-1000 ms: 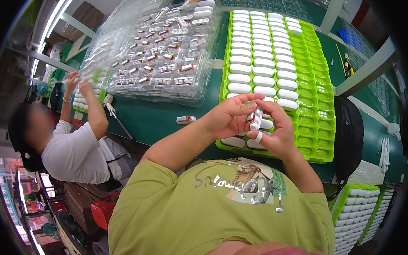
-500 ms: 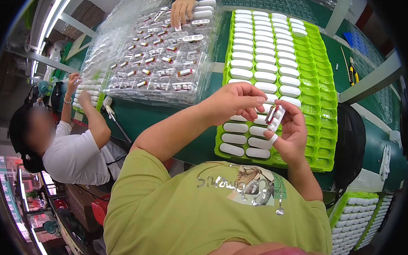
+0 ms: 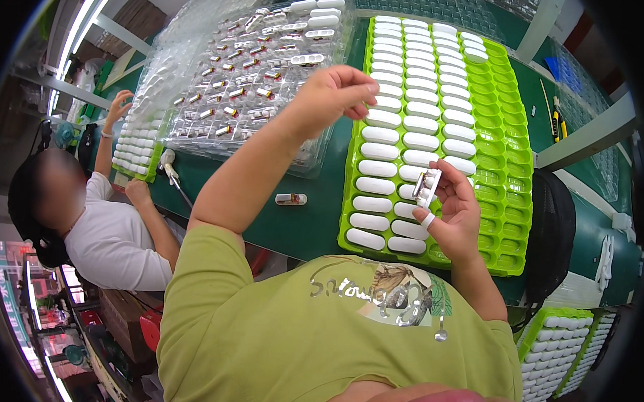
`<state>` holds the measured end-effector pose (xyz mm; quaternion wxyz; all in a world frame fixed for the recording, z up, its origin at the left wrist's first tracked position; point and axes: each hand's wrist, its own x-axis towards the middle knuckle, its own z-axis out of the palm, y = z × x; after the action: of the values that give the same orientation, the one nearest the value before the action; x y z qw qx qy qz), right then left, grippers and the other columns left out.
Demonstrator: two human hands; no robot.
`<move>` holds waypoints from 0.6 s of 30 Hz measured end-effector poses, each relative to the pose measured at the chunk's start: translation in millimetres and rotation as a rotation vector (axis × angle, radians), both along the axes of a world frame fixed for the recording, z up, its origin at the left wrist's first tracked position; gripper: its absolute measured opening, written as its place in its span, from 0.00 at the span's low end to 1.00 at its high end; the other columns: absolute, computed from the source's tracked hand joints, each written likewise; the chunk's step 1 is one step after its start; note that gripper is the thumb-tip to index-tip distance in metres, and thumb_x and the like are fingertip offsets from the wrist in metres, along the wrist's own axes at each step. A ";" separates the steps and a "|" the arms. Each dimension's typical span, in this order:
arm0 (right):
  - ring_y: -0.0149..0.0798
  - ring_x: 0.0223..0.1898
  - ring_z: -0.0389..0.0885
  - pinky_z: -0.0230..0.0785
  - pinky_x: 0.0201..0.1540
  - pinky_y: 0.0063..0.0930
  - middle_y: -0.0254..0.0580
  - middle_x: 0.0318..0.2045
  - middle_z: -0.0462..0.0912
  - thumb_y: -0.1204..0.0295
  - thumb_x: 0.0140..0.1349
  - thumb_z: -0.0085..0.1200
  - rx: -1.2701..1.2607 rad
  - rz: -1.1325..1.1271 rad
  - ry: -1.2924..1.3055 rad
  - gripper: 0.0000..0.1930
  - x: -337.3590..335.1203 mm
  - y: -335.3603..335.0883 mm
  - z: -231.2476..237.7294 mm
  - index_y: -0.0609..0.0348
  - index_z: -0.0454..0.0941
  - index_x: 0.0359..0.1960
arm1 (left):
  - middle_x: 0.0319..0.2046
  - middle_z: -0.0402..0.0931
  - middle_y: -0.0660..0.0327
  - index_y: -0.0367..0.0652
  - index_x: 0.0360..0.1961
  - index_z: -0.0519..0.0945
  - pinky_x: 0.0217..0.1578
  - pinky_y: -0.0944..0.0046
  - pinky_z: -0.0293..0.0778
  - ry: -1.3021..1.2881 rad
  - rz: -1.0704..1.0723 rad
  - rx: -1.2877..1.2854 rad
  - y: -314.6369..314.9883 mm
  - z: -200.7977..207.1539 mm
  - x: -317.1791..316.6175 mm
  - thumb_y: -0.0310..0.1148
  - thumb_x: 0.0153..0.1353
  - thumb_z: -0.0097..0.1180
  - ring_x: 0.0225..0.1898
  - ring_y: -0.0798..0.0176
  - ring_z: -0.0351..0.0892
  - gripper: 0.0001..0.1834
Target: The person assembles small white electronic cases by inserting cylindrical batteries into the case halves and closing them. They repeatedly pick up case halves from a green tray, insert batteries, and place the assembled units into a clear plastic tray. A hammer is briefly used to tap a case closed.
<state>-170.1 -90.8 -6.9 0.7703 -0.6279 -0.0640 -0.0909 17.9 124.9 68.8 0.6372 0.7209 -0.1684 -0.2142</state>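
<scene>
My right hand (image 3: 456, 214) grips a white oval casing (image 3: 426, 187) over the green tray, its open side showing small round compartments and a metallic part. A white wrap covers the thumb. My left hand (image 3: 336, 98) is raised over the tray's left edge, fingers curled and tips close together; anything between them is hidden. Beneath both hands lies the bright green moulded tray (image 3: 503, 195), holding rows of smooth white oval pieces (image 3: 380, 135). Left of the tray, a single open casing with small parts (image 3: 291, 199) rests on the green tabletop.
Clear plastic trays (image 3: 292, 156) full of wired parts stand at the back left. A seated co-worker (image 3: 117, 229) has another green tray (image 3: 137, 152). Yellow-black cutters (image 3: 559, 118) lie near the metal post (image 3: 589, 138) at right. A black bag (image 3: 553, 221) adjoins the tray.
My left hand has moved up and away from the casing, which stays in my right hand. The casing on the tabletop has come into view. The other person's hand has left the clear trays.
</scene>
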 end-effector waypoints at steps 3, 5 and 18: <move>0.39 0.57 0.75 0.70 0.60 0.36 0.44 0.57 0.69 0.85 0.48 0.67 -0.035 0.002 0.001 0.37 0.5 0.6 -1.3 0.67 0.65 0.63 | 0.35 0.83 0.59 0.38 0.43 0.82 0.37 0.69 0.78 -0.293 0.165 0.260 6.7 -5.4 58.5 0.36 0.61 0.62 0.33 0.69 0.81 0.14; 0.39 0.56 0.75 0.70 0.60 0.36 0.44 0.57 0.69 0.85 0.48 0.67 -0.068 0.002 0.001 0.37 0.7 0.6 -1.0 0.67 0.66 0.62 | 0.36 0.84 0.58 0.41 0.43 0.83 0.40 0.65 0.78 -0.538 0.293 0.523 12.7 -11.4 107.8 0.39 0.59 0.62 0.36 0.65 0.83 0.15; 0.37 0.55 0.76 0.73 0.58 0.34 0.43 0.53 0.69 0.83 0.48 0.67 -0.115 -0.006 -0.010 0.37 1.2 -0.1 -2.0 0.68 0.66 0.63 | 0.47 0.83 0.55 0.54 0.49 0.84 0.53 0.55 0.75 -0.782 0.224 1.394 7.4 -9.5 235.9 0.39 0.53 0.62 0.50 0.50 0.81 0.19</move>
<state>-168.9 -90.9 -8.9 0.7323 -0.6709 -0.0713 -0.0927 253.9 132.2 59.3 -0.0462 0.9880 -0.1335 0.0629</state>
